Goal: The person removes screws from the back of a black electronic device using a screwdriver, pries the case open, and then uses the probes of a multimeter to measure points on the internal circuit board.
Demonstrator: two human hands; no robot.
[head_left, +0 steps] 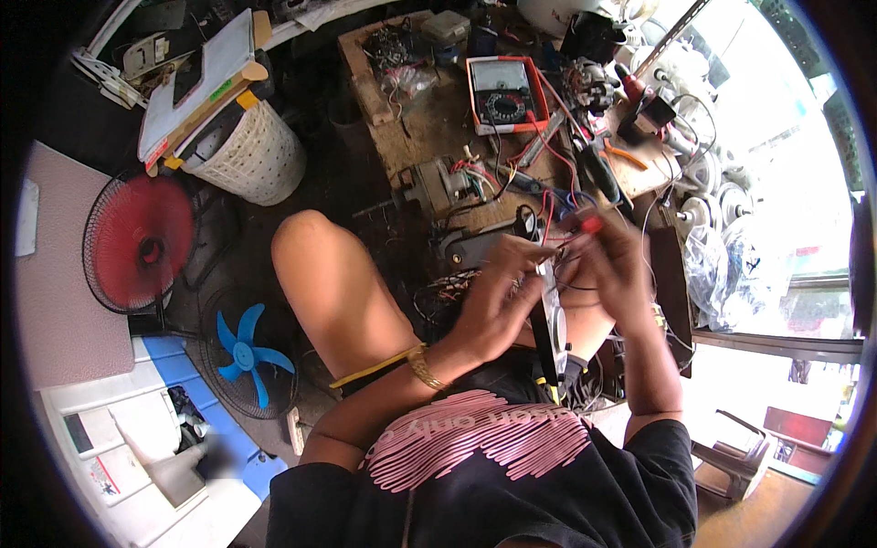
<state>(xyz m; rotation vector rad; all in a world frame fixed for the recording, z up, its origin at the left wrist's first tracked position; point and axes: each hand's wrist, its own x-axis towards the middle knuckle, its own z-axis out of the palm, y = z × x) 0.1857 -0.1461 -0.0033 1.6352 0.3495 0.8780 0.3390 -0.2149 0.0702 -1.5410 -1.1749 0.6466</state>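
My left hand (501, 297) has its fingers closed, pinching at thin wires (546, 247) above a long black-and-silver part (550, 320) between my thighs. My right hand (612, 269) is closed around a small red-handled object (585, 226), perhaps a probe, slightly blurred by motion. Beyond them a multimeter (502, 96) in an orange-edged case has red and black leads running down over the bench. A motor (443, 187) with several coloured wires lies on the bench, and a dark grey housing (470, 251) sits just left of my fingers.
The cluttered wooden bench (406, 137) holds pliers (621, 155) and tools. A red fan (137, 237), a blue-bladed fan (247, 352) and a white basket (260, 155) are on my left. White metal parts (722, 205) and plastic bags line the bright right side, above a bench vise (740, 461).
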